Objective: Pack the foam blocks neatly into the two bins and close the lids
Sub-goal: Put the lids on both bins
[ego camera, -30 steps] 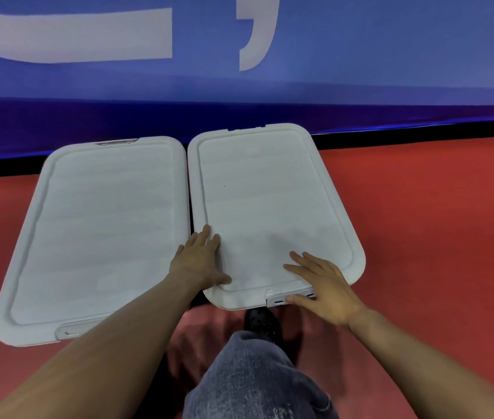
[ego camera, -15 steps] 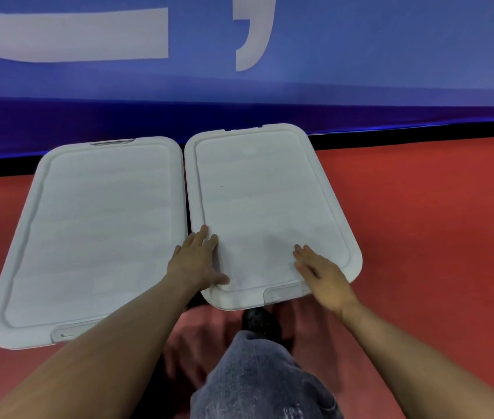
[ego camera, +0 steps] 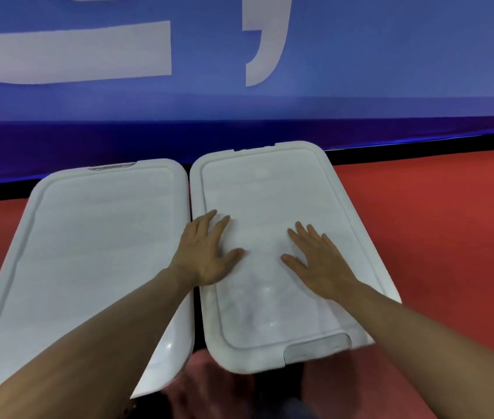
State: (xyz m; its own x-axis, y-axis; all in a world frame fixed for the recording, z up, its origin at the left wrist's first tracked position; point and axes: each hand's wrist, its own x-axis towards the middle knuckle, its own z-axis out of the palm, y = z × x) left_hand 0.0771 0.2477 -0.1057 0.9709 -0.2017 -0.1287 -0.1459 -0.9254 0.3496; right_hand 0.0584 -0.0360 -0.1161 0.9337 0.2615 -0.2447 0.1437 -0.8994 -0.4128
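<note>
right lid (ego camera: 273,189) lies under left hand (ego camera: 206,255) and right hand (ego camera: 318,261), both grips flat, spread wide.

Both bare forearms reached forward from the lower corners. The left hand (ego camera: 206,252) lay flat, palm down, its fingers (ego camera: 209,219) straight and slightly spread, thumb angled toward the right. The right hand (ego camera: 318,261) lay flat likewise, fingers (ego camera: 303,234) splayed, thumb pointing toward the left.
</note>
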